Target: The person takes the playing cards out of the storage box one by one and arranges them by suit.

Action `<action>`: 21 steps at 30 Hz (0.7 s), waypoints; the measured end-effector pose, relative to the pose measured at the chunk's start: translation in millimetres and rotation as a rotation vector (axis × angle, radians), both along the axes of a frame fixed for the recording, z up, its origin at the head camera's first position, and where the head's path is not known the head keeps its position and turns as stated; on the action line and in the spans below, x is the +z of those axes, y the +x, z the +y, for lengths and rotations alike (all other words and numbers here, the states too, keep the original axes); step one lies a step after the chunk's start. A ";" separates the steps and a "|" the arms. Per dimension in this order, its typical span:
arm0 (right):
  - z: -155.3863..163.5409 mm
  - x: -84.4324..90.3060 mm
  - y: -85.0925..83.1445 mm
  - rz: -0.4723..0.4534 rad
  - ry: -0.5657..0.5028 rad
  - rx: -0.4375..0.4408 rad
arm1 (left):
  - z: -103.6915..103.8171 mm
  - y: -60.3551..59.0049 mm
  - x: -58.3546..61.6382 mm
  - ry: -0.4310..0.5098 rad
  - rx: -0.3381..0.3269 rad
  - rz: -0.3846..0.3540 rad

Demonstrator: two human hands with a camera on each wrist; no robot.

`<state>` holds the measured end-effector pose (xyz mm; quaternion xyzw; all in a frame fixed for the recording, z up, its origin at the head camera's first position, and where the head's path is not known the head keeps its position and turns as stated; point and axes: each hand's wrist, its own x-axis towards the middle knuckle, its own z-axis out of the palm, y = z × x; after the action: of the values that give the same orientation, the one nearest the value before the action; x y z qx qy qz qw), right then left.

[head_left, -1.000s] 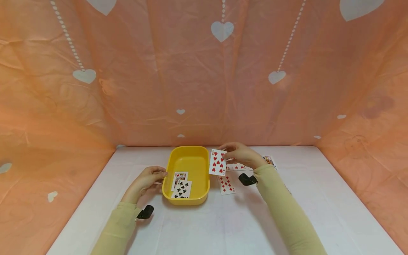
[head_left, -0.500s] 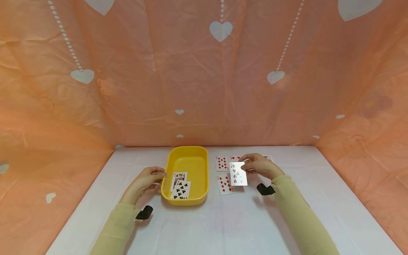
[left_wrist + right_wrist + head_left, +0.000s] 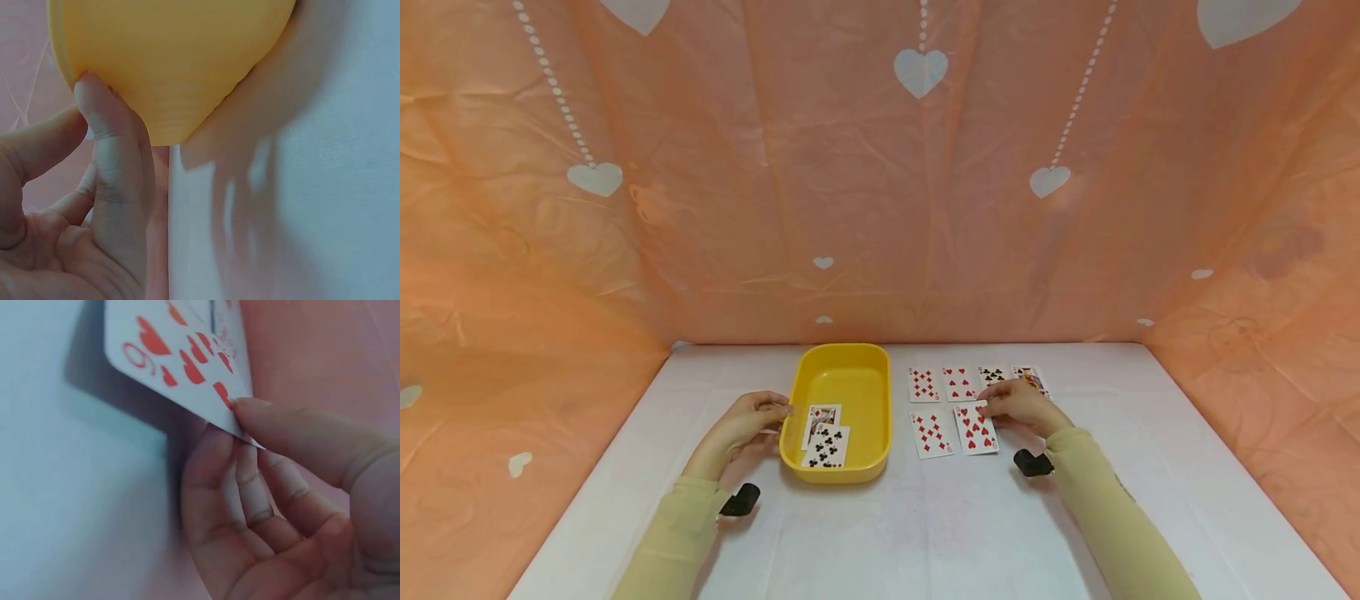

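My right hand (image 3: 1024, 407) pinches a nine of hearts (image 3: 976, 428) by its upper right corner. In the right wrist view the thumb lies on the card's face (image 3: 187, 359), fingers beneath, its near edge raised off the table. Just left of it lies a nine of diamonds (image 3: 932, 435). My left hand (image 3: 747, 423) holds the left rim of a yellow plastic tray (image 3: 847, 476); the left wrist view shows the fingertips at the tray's wall (image 3: 181, 56). Inside the tray, a club card (image 3: 827, 447) overlaps a face card (image 3: 822, 412).
Behind the held card runs a row: a diamond card (image 3: 923, 386), a heart card (image 3: 959, 384), a club card (image 3: 992, 376) and a face card (image 3: 1028, 377), the last two partly hidden by my hand. A patterned orange cloth (image 3: 865, 208) rises behind the white table (image 3: 880, 542).
My right hand has carried the nine of hearts from beside the tray rightward and down, beside the nine of diamonds. The left hand stays on the tray's rim.
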<state>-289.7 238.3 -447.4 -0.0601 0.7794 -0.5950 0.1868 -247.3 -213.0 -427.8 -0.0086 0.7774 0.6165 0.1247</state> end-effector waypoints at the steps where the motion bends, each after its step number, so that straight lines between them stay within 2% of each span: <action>1: -0.4 -1.2 0.3 0.007 0.010 -0.001 | -0.2 -0.2 -0.2 -0.001 0.001 -0.001; 8: -3.7 -4.7 1.8 0.056 0.038 -0.029 | 0.0 0.0 0.1 0.006 0.000 0.000; 21: -4.1 -3.0 5.6 0.047 0.034 -0.072 | 0.1 -0.3 -0.1 -0.006 0.006 -0.004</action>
<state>-284.1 234.2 -450.4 -0.0426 0.7954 -0.5863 0.1478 -247.6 -212.9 -427.8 -0.0127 0.7790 0.6144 0.1246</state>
